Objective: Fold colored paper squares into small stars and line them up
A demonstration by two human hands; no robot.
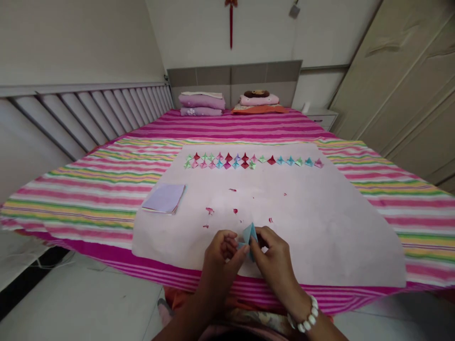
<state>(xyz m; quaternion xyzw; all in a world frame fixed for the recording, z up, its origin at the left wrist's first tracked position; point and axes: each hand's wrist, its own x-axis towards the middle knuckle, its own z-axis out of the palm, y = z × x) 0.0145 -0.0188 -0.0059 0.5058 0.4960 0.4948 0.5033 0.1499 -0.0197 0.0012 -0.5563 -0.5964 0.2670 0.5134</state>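
Blue folded paper, one piece, both grips clamped on it, left hand, right hand, one paper stack nearby

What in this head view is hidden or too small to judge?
Head view: lower half of the blue paper, covered by the left hand and right hand.
Head view: row of folded pieces, too small to count surely.
Head view: paper stack, sheets beneath the top one hidden.

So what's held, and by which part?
A blue folded paper, pinched at its lower part: left hand on the left side, right hand on the right.
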